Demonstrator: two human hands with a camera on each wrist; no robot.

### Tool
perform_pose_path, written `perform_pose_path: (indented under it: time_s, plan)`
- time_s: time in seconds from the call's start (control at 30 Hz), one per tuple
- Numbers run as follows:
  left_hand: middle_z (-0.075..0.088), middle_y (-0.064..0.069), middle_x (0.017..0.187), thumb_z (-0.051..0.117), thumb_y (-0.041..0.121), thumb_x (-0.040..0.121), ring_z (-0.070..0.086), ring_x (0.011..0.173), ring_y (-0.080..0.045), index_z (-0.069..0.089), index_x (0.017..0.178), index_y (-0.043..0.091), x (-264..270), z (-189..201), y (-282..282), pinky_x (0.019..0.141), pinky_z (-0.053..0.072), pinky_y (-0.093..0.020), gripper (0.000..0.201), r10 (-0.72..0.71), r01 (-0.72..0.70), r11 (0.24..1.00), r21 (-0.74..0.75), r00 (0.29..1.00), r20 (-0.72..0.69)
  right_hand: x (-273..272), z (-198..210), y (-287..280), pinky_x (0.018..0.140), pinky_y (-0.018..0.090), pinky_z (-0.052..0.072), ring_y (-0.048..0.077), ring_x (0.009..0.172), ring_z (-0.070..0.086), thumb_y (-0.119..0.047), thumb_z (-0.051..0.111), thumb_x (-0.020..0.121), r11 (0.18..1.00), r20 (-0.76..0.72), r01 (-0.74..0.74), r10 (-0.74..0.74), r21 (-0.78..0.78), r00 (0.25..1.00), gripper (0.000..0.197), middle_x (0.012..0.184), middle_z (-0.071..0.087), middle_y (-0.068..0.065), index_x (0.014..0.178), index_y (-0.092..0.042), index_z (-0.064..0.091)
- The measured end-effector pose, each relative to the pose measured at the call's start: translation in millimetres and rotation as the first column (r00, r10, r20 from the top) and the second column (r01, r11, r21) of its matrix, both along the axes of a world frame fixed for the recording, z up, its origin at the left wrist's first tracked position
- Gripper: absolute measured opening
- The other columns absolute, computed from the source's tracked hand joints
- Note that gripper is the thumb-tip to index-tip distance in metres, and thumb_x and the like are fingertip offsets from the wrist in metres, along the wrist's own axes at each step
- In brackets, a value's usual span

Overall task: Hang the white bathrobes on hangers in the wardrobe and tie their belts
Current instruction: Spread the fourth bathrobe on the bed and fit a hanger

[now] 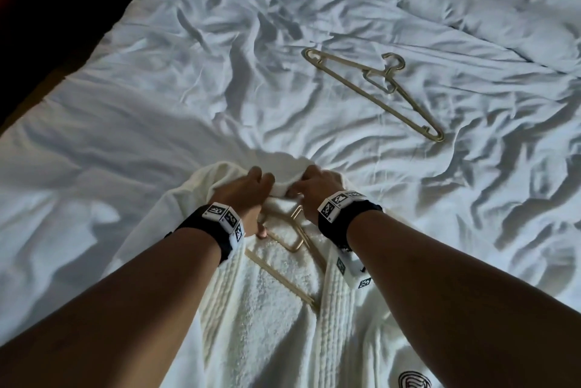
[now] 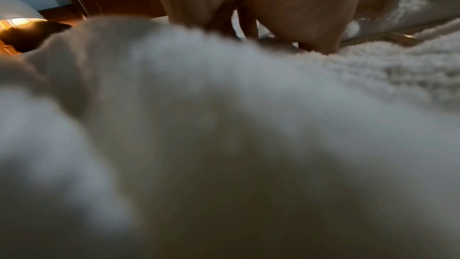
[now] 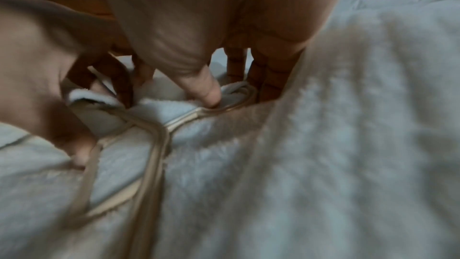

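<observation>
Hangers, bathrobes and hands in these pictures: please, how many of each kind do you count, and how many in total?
Hangers: 2, one bare on the sheet, one inside the bathrobe
Bathrobes: 1
Hands: 2, left hand, right hand
Total: 5

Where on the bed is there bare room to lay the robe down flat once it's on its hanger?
Free: the rumpled sheet left of the spare hanger, and the strip between that hanger and the bathrobe. Crowded: the near edge, where the left hand and right hand grip the collar over the other hanger.
</observation>
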State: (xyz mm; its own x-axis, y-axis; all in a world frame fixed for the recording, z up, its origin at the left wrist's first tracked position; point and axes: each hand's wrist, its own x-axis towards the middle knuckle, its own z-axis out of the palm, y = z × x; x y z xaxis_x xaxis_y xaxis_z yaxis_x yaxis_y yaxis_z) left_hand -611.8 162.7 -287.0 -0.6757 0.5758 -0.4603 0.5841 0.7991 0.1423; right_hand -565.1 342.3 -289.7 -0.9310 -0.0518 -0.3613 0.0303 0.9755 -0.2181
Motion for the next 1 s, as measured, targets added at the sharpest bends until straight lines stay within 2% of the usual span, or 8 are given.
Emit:
perform_pose_path:
  time_s: [0.1,0.2,0.27,0.43,0.57,0.77,0.87,1.0]
  plan:
    - [0.020,-0.011,0.153,0.054,0.026,0.093,0.057,0.116,-0.030,0.016,0.148,0.018,-1,-2,3,0.093,0.049,-0.043,0.068,-0.022,0.022,1.000,-0.009,0.999,-0.033,9,-6,6,0.102,0.020,0.038,0.023,0.112,0.053,-0.028,0.068,0.081,0.986,-0.040,0.084,-0.090,-0.141,0.995,0.025,0.116,0.053,-0.004,0.103,-0.040,0.072]
    - [0.045,-0.004,0.130,0.075,0.040,0.076,0.057,0.110,-0.030,0.033,0.139,0.022,4,5,8,0.086,0.051,-0.043,0.077,-0.107,0.106,0.989,-0.103,0.994,-0.011,9,-2,11,0.092,0.027,0.051,0.018,0.105,0.059,-0.043,0.075,0.073,0.961,-0.010,0.171,-0.177,-0.219,0.984,0.025,0.112,0.058,-0.003,0.097,-0.035,0.074]
    - [0.050,-0.003,0.122,0.077,0.043,0.074,0.058,0.107,-0.029,0.042,0.131,0.021,6,7,10,0.085,0.051,-0.042,0.071,-0.128,0.126,0.983,-0.134,0.992,-0.008,8,3,14,0.093,0.030,0.049,0.024,0.107,0.058,-0.046,0.079,0.070,0.970,0.002,0.143,-0.146,-0.197,0.989,0.034,0.111,0.062,0.004,0.098,-0.030,0.072]
    - [0.057,-0.002,0.121,0.073,0.039,0.077,0.062,0.106,-0.029,0.048,0.126,0.026,4,4,7,0.085,0.052,-0.039,0.057,-0.111,0.103,0.988,-0.112,0.992,-0.061,10,7,29,0.073,0.017,0.031,0.024,0.102,0.059,-0.035,0.085,0.064,0.969,-0.016,0.128,-0.134,-0.214,0.991,0.053,0.109,0.064,0.007,0.109,-0.015,0.064]
    - [0.056,0.004,0.123,0.081,0.058,0.058,0.061,0.108,-0.025,0.046,0.130,0.032,2,1,4,0.083,0.049,-0.036,0.084,-0.142,0.134,0.981,-0.138,0.988,-0.054,8,1,31,0.080,0.021,0.034,0.024,0.108,0.054,-0.029,0.087,0.060,0.980,0.010,0.094,-0.093,-0.174,0.996,0.064,0.114,0.059,0.006,0.115,-0.016,0.058]
    - [0.053,0.006,0.123,0.076,0.062,0.065,0.061,0.104,-0.024,0.046,0.131,0.037,3,6,5,0.079,0.051,-0.037,0.076,-0.247,0.231,0.954,-0.189,0.967,-0.062,9,2,30,0.087,0.027,0.039,0.024,0.112,0.050,-0.027,0.086,0.064,0.985,0.055,0.095,-0.087,-0.144,0.995,0.065,0.118,0.055,0.007,0.119,-0.014,0.055]
    - [0.053,0.006,0.119,0.076,0.061,0.066,0.062,0.099,-0.024,0.045,0.130,0.035,3,7,4,0.076,0.052,-0.036,0.076,-0.272,0.253,0.949,-0.187,0.959,-0.084,12,8,32,0.078,0.021,0.036,0.023,0.106,0.056,-0.033,0.081,0.072,0.988,0.043,0.090,-0.085,-0.124,0.995,0.051,0.112,0.060,0.005,0.114,-0.016,0.058]
    - [0.053,0.006,0.117,0.075,0.062,0.066,0.062,0.099,-0.025,0.045,0.127,0.035,3,4,5,0.068,0.045,-0.034,0.073,-0.270,0.251,0.950,-0.186,0.959,-0.086,31,0,26,0.079,0.034,0.051,0.028,0.094,0.063,-0.035,0.065,0.087,0.983,0.015,0.166,-0.166,-0.082,0.986,0.018,0.101,0.066,0.009,0.098,-0.021,0.062]
